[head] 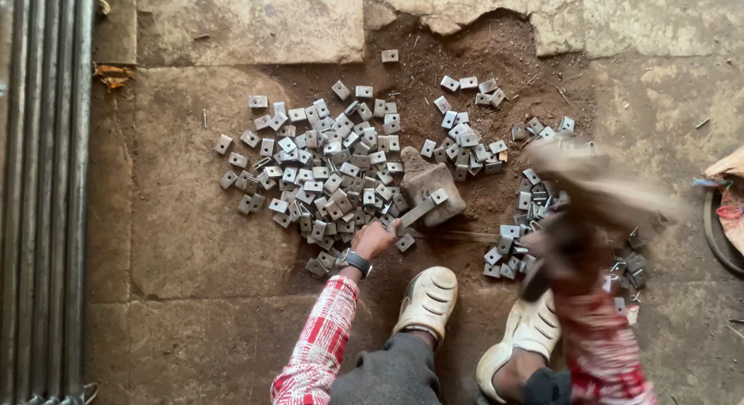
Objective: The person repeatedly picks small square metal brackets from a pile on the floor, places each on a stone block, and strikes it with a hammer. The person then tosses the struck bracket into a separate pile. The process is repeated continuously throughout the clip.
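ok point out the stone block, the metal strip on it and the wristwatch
stone block (431, 189), head view, its bare top face
metal strip (422, 210), head view, mid-length
wristwatch (354, 260), head view, band on left wrist

We look straight down on a floor (194, 219) of worn, stained stone slabs with dark joints between them. Near the top middle the slabs are broken away, leaving a patch of bare brown dirt (480, 56). Long grey metal rods (43, 196) lie side by side along the left edge. Light is even, daylight-like, without hard shadows.
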